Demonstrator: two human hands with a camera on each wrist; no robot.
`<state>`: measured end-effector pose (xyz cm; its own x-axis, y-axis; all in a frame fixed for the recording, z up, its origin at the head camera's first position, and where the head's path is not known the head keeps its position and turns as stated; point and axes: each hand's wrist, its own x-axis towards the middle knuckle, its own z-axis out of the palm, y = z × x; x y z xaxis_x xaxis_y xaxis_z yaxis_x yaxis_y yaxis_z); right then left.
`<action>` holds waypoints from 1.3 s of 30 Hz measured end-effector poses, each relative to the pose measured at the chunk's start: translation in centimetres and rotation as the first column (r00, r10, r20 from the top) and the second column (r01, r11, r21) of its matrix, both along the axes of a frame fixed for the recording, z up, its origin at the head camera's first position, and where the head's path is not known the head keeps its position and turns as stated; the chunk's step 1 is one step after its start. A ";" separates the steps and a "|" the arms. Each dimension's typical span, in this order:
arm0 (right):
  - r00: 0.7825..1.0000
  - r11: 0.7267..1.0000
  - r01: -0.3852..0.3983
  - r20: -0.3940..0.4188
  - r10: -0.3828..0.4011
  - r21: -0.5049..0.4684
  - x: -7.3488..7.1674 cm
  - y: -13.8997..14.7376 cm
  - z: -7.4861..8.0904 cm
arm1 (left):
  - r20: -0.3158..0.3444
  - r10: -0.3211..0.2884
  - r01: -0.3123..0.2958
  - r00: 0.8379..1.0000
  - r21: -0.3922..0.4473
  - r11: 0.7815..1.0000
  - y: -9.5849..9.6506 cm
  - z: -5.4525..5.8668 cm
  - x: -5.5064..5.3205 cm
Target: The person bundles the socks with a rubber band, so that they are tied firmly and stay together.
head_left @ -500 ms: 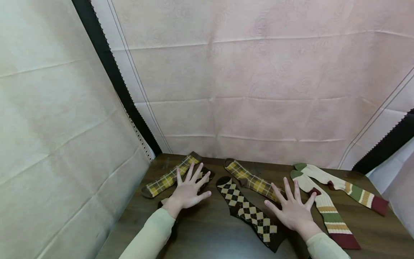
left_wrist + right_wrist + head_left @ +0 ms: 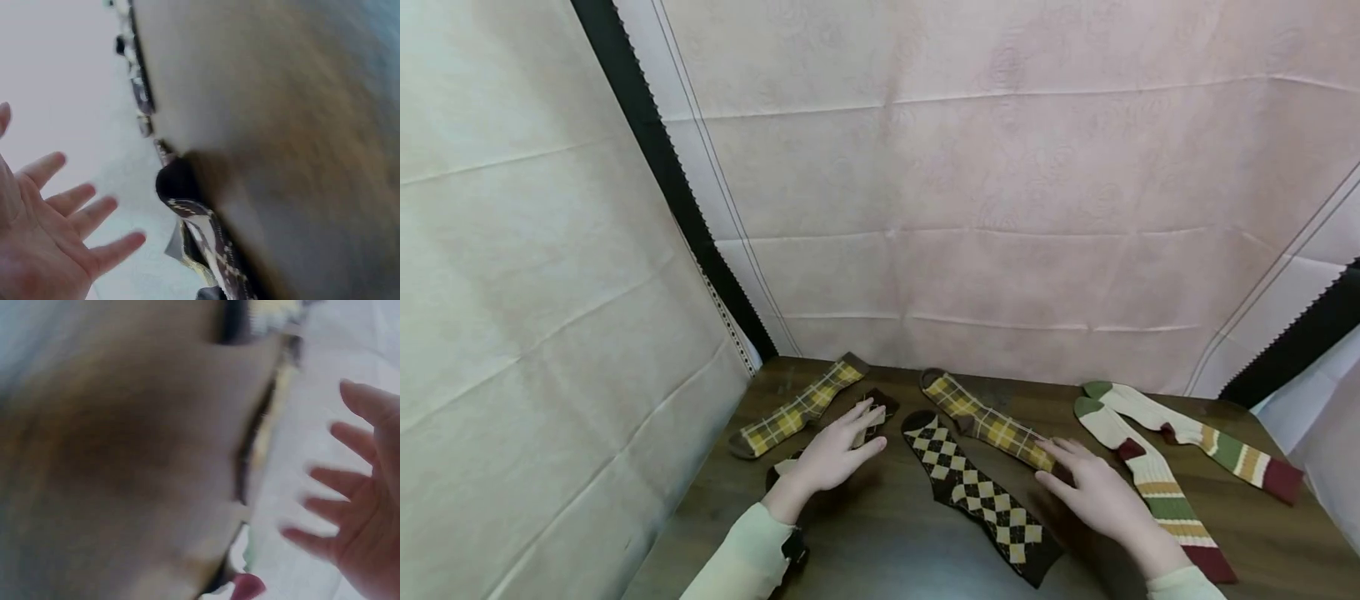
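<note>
The left hand point(image 2: 829, 458) is empty, palm down above the brown wooden table point(image 2: 880, 546), its fingers extended and its thumb held away from them; the left wrist view shows gaps between the fingers and the hand clear of the socks. Below it, partly hidden, lies the left black-and-cream argyle sock point(image 2: 886, 402), just beside the left yellow plaid sock point(image 2: 801, 411). The right hand point(image 2: 1097, 492) is empty too, fingers spread and slightly bent in the right wrist view; from the head camera its fingertips overlap the cuff end of the right yellow plaid sock point(image 2: 988, 421). Between the hands lies the right argyle sock point(image 2: 976, 493), flat and slanting. Beyond the right hand are two cream striped socks point(image 2: 1174, 496) with green toes and maroon cuffs.
</note>
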<state>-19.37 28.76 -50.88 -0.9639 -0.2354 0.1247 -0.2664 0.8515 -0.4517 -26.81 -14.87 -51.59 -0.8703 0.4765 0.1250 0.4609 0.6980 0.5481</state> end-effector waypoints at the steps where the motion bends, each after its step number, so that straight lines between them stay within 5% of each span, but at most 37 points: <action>1: 1.000 0.999 -0.013 0.011 0.013 -0.033 0.1 0.1 0.3 | 0.020 0.000 -0.001 1.000 0.047 0.999 0.0 0.1 0.0; 6: 0.992 0.985 0.009 0.125 0.013 -0.173 0.7 0.7 1.1 | 0.074 -0.032 0.018 0.997 0.184 0.983 1.1 0.1 -0.8; 10: 0.970 0.972 0.064 0.245 -0.006 -0.228 1.1 0.8 0.7 | 0.113 -0.044 0.020 0.993 0.205 0.979 2.7 -0.5 -1.4; 15: 0.934 0.966 0.042 0.353 0.054 -0.257 1.6 0.9 -0.4 | 0.160 -0.008 -0.028 0.987 0.223 0.975 4.6 -0.9 -2.1; 22: 0.925 0.967 -0.021 0.361 0.115 -0.253 1.8 0.5 -1.5 | 0.134 0.057 -0.079 0.989 0.164 0.983 6.6 -1.1 -3.3; 29: 0.934 0.987 -0.021 0.349 0.076 -0.159 2.0 -0.1 -2.0 | 0.132 0.076 -0.087 0.988 0.082 0.993 7.7 -1.5 -4.1; 39: 0.920 0.991 0.013 0.389 0.039 -0.132 2.3 -0.6 -1.9 | 0.162 0.095 -0.109 0.982 0.081 0.991 8.0 -1.3 -4.5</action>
<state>-17.06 28.20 -52.76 -0.9390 -0.2553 -0.2303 -0.0571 0.7764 -0.6277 -31.30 -6.91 -52.88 -0.9259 0.3773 0.0205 0.2928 0.6822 0.6699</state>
